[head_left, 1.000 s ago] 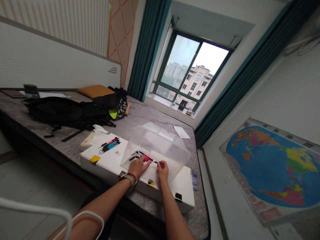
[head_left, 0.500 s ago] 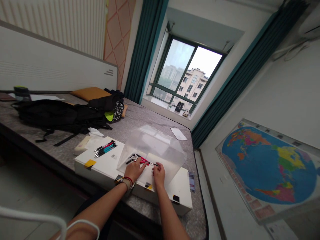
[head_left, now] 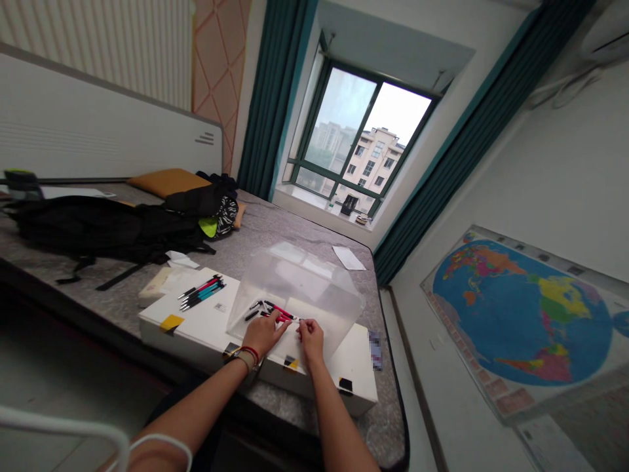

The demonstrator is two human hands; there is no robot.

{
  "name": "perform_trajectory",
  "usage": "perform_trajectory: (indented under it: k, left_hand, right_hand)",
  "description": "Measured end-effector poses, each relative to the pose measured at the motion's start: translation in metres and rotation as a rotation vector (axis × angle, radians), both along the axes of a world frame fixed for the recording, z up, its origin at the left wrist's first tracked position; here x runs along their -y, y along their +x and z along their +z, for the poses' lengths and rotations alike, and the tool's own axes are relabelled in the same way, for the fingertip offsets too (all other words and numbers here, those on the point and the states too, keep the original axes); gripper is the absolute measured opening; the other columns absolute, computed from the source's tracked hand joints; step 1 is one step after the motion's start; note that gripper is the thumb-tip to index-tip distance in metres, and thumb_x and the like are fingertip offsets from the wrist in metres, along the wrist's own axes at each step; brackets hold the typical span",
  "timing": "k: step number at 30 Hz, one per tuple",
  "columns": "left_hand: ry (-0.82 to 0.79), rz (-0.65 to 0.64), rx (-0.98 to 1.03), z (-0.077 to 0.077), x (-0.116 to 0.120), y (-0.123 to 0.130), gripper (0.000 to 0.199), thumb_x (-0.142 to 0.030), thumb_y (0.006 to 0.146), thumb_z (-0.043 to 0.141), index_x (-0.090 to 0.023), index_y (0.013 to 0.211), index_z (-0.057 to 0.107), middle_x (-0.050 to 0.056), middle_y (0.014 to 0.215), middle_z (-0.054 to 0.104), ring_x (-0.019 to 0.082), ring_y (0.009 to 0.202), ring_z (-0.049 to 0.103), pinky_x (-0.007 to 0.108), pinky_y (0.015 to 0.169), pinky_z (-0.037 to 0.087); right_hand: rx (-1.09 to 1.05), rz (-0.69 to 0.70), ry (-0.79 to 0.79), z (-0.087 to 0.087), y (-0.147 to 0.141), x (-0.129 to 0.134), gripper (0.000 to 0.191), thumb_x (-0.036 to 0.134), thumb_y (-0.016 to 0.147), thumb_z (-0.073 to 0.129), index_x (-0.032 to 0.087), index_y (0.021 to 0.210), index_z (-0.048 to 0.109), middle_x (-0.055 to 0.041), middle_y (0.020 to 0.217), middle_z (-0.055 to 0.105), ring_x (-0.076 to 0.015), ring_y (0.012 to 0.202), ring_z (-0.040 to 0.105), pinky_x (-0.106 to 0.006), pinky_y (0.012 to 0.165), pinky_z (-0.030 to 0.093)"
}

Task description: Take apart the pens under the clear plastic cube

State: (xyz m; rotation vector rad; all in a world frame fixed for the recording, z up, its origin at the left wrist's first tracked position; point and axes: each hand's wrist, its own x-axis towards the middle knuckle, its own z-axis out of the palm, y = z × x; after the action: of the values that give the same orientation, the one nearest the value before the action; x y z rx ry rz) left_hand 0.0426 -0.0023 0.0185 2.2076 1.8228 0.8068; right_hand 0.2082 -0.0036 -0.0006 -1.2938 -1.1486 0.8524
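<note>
Pinching a slim pen [head_left: 293,320], red-barrelled and whitish toward the right hand [head_left: 311,338], between closed fingertips there and the left hand's [head_left: 265,333] closed fingers.

Some pens [head_left: 201,293] lie on the box [head_left: 189,326] — left of the bin [head_left: 319,283] — with the backpack [head_left: 98,226] behind on the mattress [head_left: 289,229].

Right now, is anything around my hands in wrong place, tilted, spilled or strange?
Nothing looks spilled. The clear plastic bin seems tipped on its side on the white box, which is odd, and small black pieces lie scattered inside, unlike the neatly grouped pens to its left.
</note>
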Motion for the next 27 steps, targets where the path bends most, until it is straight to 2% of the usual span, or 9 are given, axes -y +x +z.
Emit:
perform_trajectory:
  k: [4, 8, 13, 18, 23, 27]
  left_hand:
    - [-0.011, 0.023, 0.059, 0.001, 0.000, -0.001, 0.042, -0.056, 0.093, 0.033, -0.022, 0.105, 0.055, 0.003, 0.072, 0.066, 0.020, 0.068, 0.063, 0.025, 0.057, 0.035]
    - [-0.023, 0.028, 0.092, 0.003, 0.000, -0.001, 0.037, -0.051, 0.094, 0.034, -0.022, 0.106, 0.053, 0.003, 0.075, 0.067, 0.019, 0.070, 0.064, 0.025, 0.057, 0.035]
    - [-0.027, 0.025, 0.081, 0.003, 0.000, -0.002, 0.036, -0.050, 0.094, 0.035, -0.022, 0.107, 0.052, 0.003, 0.074, 0.067, 0.019, 0.069, 0.064, 0.025, 0.056, 0.035]
    - [-0.014, 0.014, 0.046, 0.002, 0.001, -0.002, 0.040, -0.053, 0.093, 0.032, -0.022, 0.105, 0.054, 0.003, 0.072, 0.066, 0.020, 0.067, 0.063, 0.026, 0.058, 0.035]
    - [0.008, -0.029, 0.006, 0.004, 0.003, -0.001, 0.046, -0.059, 0.092, 0.030, -0.021, 0.104, 0.055, 0.005, 0.072, 0.067, 0.020, 0.069, 0.063, 0.027, 0.061, 0.036]
    - [0.007, -0.048, -0.008, 0.005, 0.004, -0.001, 0.047, -0.060, 0.091, 0.032, -0.022, 0.104, 0.055, 0.005, 0.071, 0.067, 0.021, 0.072, 0.063, 0.028, 0.065, 0.038]
  right_hand:
    - [-0.081, -0.055, -0.004, -0.005, -0.002, -0.002, 0.022, 0.039, 0.075, 0.062, 0.018, 0.079, 0.056, -0.0008, 0.064, 0.065, -0.0120, 0.051, 0.055, -0.022, 0.047, 0.043]
    - [-0.040, -0.090, -0.003, -0.006, -0.004, -0.001, 0.020, 0.034, 0.072, 0.064, 0.017, 0.080, 0.058, -0.0004, 0.064, 0.064, -0.0130, 0.053, 0.058, -0.022, 0.048, 0.045]
    - [-0.077, -0.049, 0.025, -0.005, -0.004, -0.001, 0.042, 0.031, 0.072, 0.064, 0.017, 0.111, 0.054, -0.0019, 0.075, 0.067, -0.0152, 0.062, 0.063, -0.024, 0.052, 0.049]
    - [0.007, -0.045, -0.004, -0.002, -0.005, 0.002, 0.023, 0.033, 0.073, 0.064, 0.016, 0.087, 0.061, -0.0010, 0.066, 0.064, -0.0136, 0.055, 0.058, -0.023, 0.050, 0.046]
    - [-0.006, 0.080, 0.016, 0.004, -0.004, 0.004, 0.033, 0.038, 0.071, 0.069, 0.015, 0.094, 0.064, 0.0005, 0.062, 0.063, -0.0131, 0.054, 0.056, -0.023, 0.052, 0.045]
    - [-0.019, 0.103, 0.007, 0.006, -0.003, 0.004, 0.029, 0.040, 0.070, 0.070, 0.015, 0.084, 0.066, -0.0009, 0.066, 0.064, -0.0134, 0.057, 0.056, -0.024, 0.053, 0.045]
